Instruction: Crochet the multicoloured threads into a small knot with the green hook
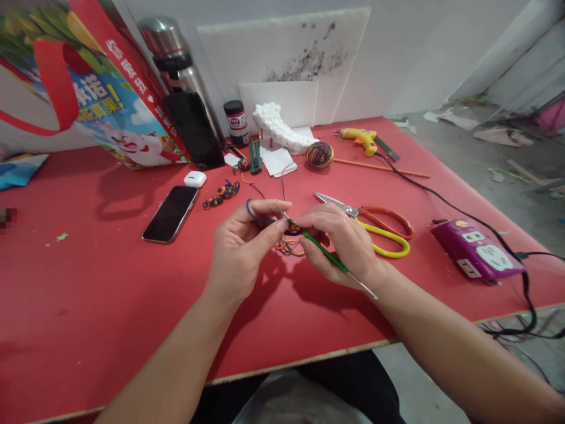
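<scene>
My right hand [342,241] is closed around a crochet hook [325,253] with a green grip and metal ends. Between thumb and fingers, my left hand [247,241] pinches a small dark multicoloured crochet piece [293,227], and blue yarn loops over its index finger. The hook's upper tip meets the piece at the left fingertips. Loose strands of multicoloured yarn [289,246] hang below the fingers. From behind the hands a thin strand runs up toward the yarn ball [319,154]. A finished-looking crocheted strip [222,194] lies left of the hands.
Scissors [384,229] with orange and yellow handles lie right of my hand, near a purple power socket box [477,250]. A yellow glue gun [359,140], a green cutter [255,157] and a jar [237,122] are behind. Left are a phone [171,214] and a gift bag [128,118].
</scene>
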Demonstrator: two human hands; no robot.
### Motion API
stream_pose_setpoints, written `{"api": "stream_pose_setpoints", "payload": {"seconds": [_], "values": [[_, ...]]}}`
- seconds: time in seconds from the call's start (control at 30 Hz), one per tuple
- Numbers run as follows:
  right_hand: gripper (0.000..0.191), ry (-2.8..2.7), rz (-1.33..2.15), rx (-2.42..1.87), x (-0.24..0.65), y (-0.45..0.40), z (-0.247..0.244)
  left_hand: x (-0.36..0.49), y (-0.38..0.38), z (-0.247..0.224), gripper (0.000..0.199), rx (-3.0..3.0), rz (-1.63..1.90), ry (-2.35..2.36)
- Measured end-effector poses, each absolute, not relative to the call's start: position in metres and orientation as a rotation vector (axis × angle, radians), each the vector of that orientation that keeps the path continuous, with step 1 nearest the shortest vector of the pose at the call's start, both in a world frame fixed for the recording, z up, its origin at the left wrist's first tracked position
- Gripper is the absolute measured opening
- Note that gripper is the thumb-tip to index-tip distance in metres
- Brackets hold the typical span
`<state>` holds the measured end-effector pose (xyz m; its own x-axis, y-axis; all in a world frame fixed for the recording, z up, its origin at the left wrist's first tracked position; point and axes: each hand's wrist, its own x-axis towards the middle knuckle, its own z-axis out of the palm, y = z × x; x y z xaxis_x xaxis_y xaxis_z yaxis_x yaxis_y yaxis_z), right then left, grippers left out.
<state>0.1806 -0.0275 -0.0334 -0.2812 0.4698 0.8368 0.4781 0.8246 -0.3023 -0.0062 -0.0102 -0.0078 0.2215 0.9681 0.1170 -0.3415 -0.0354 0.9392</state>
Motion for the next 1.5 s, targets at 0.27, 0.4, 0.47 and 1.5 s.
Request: {"api": "stream_pose_setpoints", "payload": {"seconds": [0.27, 0.4, 0.47, 1.5], "values": [[0.022, -1.871, 0.075, -0.722, 0.180, -0.026, -0.035, -0.007, -0.009, -0.007, 0.025, 1.098, 1.205, 0.720], [0.018, -1.831, 0.180, -0.757, 0.180, -0.028, -0.035, -0.006, -0.009, -0.006, 0.028, 1.060, 1.195, 0.713], [0.016, -1.814, 0.228, -0.764, 0.180, -0.029, -0.034, -0.006, -0.008, -0.005, 0.028, 1.045, 1.190, 0.701], [0.031, -1.871, 0.193, -0.660, 0.180, -0.032, -0.026, -0.006, -0.001, -0.006, 0.025, 0.995, 1.213, 0.744]]}}
